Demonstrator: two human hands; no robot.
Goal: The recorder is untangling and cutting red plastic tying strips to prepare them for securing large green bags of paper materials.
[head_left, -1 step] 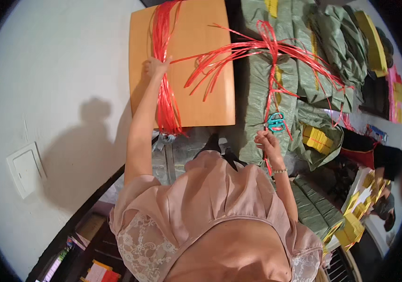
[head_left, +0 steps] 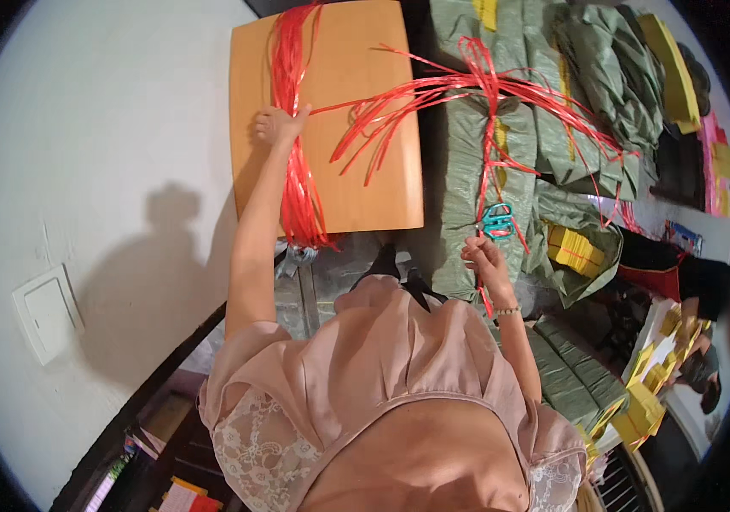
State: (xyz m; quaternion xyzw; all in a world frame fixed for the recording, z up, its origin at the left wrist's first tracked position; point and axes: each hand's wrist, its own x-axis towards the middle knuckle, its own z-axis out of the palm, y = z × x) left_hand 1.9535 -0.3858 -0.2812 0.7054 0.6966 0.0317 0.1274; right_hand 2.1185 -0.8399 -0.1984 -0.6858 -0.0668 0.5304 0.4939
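Observation:
At the upper left, a long bundle of red plastic strips (head_left: 304, 200) lies across a wooden tabletop (head_left: 361, 183). My left hand (head_left: 278, 126) is closed around its middle, thumb toward the right. From there a single strand runs right to a second, spread-out bunch of red strips (head_left: 491, 84), tied over green woven sacks (head_left: 467, 162). Further down, my right hand (head_left: 488, 263) has its fingers pinched together, just below the teal handles of a pair of scissors (head_left: 497, 222). A red strip passes by these fingers; whether they hold the strip or the scissors is hidden.
A white wall (head_left: 101, 111) with a light switch (head_left: 48, 314) stands at left. An opened sack (head_left: 553, 273) at right shows yellow paper bundles (head_left: 574, 252). More packed green sacks (head_left: 565, 375) lie below it. Another person (head_left: 698, 282) is at the far right beside yellow stacks (head_left: 638, 418).

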